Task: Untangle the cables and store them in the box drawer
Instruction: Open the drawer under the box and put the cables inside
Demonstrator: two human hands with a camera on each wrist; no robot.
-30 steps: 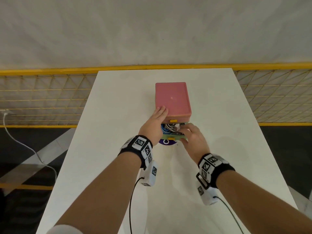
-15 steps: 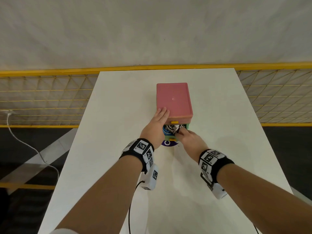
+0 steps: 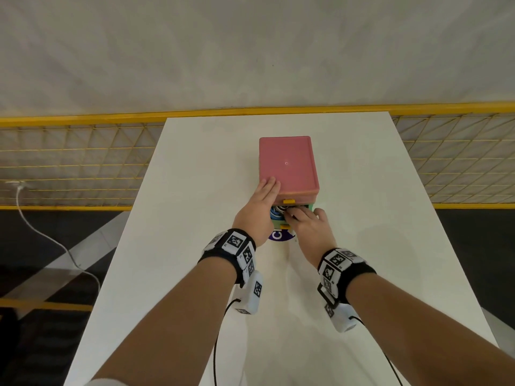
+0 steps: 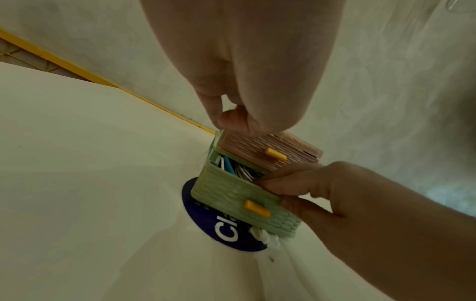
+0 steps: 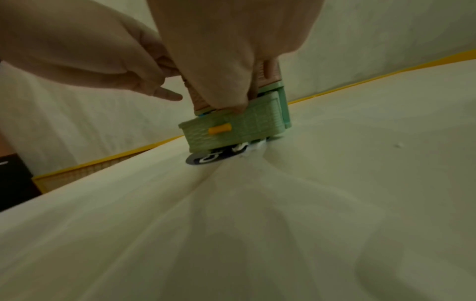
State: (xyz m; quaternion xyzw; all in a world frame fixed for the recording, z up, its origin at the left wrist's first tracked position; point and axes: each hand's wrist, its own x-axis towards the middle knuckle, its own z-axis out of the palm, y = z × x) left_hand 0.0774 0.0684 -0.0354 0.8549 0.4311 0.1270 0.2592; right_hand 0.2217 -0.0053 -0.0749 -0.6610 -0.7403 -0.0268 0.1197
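A pink box (image 3: 288,165) stands mid-table on a white table. Its lower green drawer (image 4: 231,195) with a yellow handle (image 4: 257,207) is pulled partly out, and blue and white cables (image 4: 233,168) lie coiled inside. My left hand (image 3: 267,190) lies flat on the box's near left top corner. My right hand (image 3: 301,214) grips the drawer's right front end, fingers curled over the rim onto the cables and thumb on the front face. A white cable end (image 4: 265,238) pokes out from under the drawer. The upper pink drawer (image 4: 257,154) is closed.
A round blue sticker (image 3: 280,235) lies on the table (image 3: 195,190) just in front of the drawer. Yellow mesh fencing (image 3: 83,162) runs behind both sides of the table. A white cord (image 3: 41,232) trails on the dark floor to the left.
My right hand has moved from the drawer's front right corner up over its rim, so the fingers now reach into the drawer. The left hand stays flat on the box.
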